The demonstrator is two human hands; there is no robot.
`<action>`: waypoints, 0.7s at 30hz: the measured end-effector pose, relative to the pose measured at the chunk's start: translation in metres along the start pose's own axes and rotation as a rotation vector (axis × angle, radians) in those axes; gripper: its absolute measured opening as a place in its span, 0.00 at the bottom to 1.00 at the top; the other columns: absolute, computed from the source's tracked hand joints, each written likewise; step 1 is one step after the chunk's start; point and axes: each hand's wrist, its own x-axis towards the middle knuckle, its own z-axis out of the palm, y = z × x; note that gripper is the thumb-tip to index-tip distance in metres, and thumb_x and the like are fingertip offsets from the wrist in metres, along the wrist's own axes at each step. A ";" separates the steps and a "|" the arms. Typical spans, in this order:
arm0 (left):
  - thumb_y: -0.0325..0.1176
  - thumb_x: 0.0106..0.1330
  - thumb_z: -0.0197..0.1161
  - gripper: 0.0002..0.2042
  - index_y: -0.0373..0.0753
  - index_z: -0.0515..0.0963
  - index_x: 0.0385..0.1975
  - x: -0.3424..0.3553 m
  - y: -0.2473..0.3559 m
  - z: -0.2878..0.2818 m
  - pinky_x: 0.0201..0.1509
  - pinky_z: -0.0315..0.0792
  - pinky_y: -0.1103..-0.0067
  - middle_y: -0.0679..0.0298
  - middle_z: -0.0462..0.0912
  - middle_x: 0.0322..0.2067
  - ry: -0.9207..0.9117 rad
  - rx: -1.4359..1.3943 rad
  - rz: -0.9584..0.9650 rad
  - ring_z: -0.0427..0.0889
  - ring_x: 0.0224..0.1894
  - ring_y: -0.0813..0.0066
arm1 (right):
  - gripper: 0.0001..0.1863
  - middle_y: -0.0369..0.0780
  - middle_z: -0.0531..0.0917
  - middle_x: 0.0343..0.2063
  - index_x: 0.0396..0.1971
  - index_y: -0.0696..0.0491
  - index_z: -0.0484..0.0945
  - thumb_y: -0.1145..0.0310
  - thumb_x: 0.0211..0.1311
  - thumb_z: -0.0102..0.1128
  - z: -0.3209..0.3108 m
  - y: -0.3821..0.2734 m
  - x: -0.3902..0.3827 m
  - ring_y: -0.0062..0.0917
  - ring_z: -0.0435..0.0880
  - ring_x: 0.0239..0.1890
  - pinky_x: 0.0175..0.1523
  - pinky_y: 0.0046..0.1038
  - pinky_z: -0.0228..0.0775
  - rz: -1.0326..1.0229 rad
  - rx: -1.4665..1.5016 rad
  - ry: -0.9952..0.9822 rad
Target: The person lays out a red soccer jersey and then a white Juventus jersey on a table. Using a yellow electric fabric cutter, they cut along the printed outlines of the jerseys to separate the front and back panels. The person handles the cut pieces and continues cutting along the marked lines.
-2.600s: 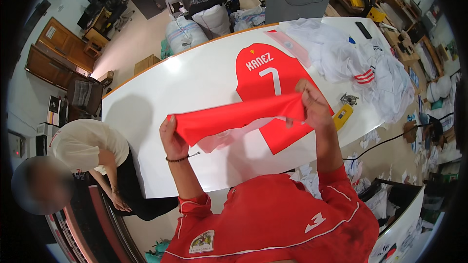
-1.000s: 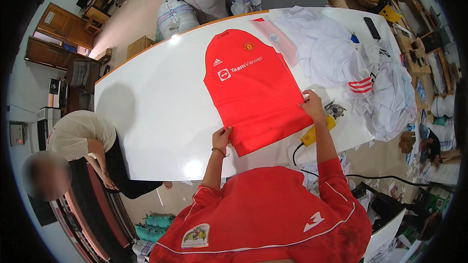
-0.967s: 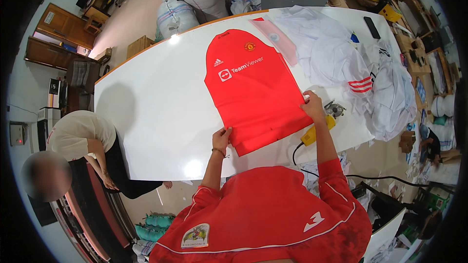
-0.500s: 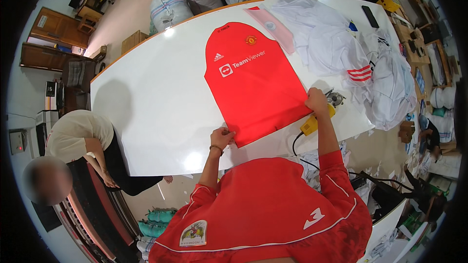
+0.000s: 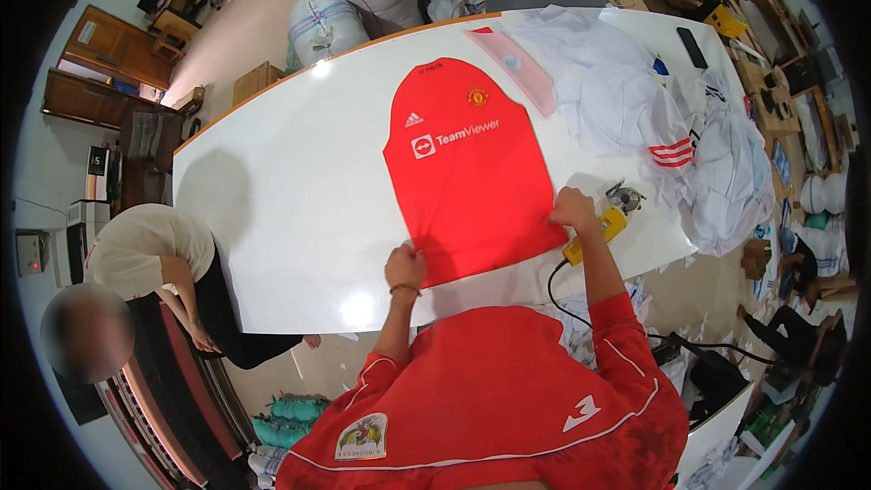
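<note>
A red jersey panel [image 5: 467,191] with white lettering and a round crest lies on the white table [image 5: 299,209], its narrow rounded end pointing away from me. My left hand [image 5: 405,267] is closed on the panel's near left edge, close to the corner. At the near right edge, my right hand [image 5: 575,208] pinches the cloth with curled fingers. Slight creases run across the panel between the hands. Just right of my right hand lies a yellow electric rotary cutter [image 5: 610,225] with a round metal head, its cord hanging over the table's near edge.
White garments [image 5: 608,82] with red stripes are heaped at the table's right, beside a pink panel [image 5: 519,68] and a black phone [image 5: 692,48]. A person [image 5: 150,249] bends over at the left. Stuffed sacks [image 5: 327,27] stand beyond the far edge.
Both hands have shifted left with the panel, which now lies turned a little straighter. The cutter stays put, with a wider gap between it and my right hand. The view has tilted slightly.
</note>
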 end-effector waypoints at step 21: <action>0.37 0.51 0.76 0.18 0.35 0.85 0.40 -0.010 -0.097 -0.058 0.45 0.85 0.68 0.56 0.91 0.32 -0.085 -0.256 -0.217 0.92 0.35 0.61 | 0.21 0.49 0.81 0.51 0.57 0.54 0.80 0.71 0.63 0.62 -0.041 -0.073 0.228 0.45 0.86 0.54 0.55 0.45 0.83 -0.177 0.037 0.742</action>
